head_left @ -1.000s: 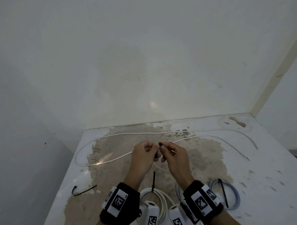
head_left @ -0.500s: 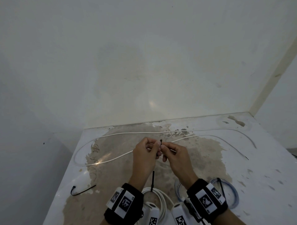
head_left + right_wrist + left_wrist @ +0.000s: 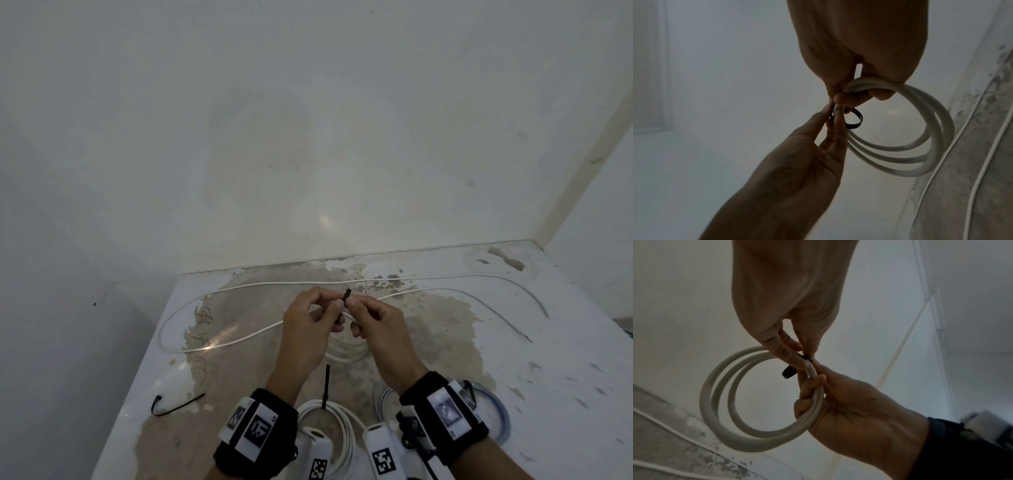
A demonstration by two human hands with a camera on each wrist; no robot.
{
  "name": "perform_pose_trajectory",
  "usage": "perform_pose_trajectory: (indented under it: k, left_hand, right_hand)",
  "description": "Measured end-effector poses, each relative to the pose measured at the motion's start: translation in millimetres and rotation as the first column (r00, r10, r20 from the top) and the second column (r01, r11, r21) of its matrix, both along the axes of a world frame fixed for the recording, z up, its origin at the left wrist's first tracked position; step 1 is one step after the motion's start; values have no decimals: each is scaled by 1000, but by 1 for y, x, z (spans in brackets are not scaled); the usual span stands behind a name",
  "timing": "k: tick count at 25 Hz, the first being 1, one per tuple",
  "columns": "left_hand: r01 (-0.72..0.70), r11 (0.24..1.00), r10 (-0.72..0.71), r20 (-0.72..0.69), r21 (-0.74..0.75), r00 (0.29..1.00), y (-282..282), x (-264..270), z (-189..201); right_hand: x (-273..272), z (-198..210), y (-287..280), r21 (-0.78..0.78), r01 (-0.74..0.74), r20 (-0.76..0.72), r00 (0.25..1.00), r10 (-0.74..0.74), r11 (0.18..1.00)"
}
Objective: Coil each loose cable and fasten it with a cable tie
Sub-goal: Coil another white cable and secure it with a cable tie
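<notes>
A white cable coil (image 3: 748,444) of about three loops hangs from my hands above the table (image 3: 513,342). My right hand (image 3: 859,95) has its fingers curled round the coil (image 3: 896,174) at its top. My left hand (image 3: 803,363) pinches a black cable tie (image 3: 788,372) that loops loosely round the coil's strands beside the right fingers. The tie's loop (image 3: 854,125) stands open and slack. In the head view both hands meet, left hand (image 3: 334,306) against right hand (image 3: 354,305), with the tie's end (image 3: 347,294) sticking up between them.
A long loose white cable (image 3: 308,283) snakes across the far table. A spare black tie (image 3: 178,406) lies near the left edge. Close to me lie a white coiled cable (image 3: 346,421) with a tie tail (image 3: 327,383) and a bluish coil (image 3: 500,421). A wall stands behind.
Both hands stay together on the coil and tie and have shifted slightly up in the view. The tie's end between the thumbs barely moves.
</notes>
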State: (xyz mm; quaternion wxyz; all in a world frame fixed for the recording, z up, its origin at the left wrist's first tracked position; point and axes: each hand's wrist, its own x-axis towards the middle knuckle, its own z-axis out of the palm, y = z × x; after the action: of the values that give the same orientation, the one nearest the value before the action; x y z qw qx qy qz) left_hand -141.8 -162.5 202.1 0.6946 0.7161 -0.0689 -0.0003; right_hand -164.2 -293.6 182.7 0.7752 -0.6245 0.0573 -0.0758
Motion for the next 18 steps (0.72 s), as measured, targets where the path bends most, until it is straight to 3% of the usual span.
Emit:
perform_pose_trajectory:
  k: [3,6,11,15,18]
  left_hand:
    - [-133,991,132,63,1,989,-2,-6,-8]
    - [-255,967,255,-64,7,965,0,-11,-15]
    - [-85,996,72,-301,-30,951,-12,-11,-6]
    - [-135,961,3,-477,-242,879,-17,-8,2]
    - [-184,922,-23,-520,-342,854,-19,-8,3]
  right_hand:
    - [4,0,-2,88,63,-21,998,-62,994]
    - [6,0,-6,102,101,-4,995,-101,990]
    - [5,1,-1,34,74,31,997,-75,997]
    - [4,0,3,-36,92,50,995,-91,995]
    - [3,0,5,-3,94,54,994,-94,996]
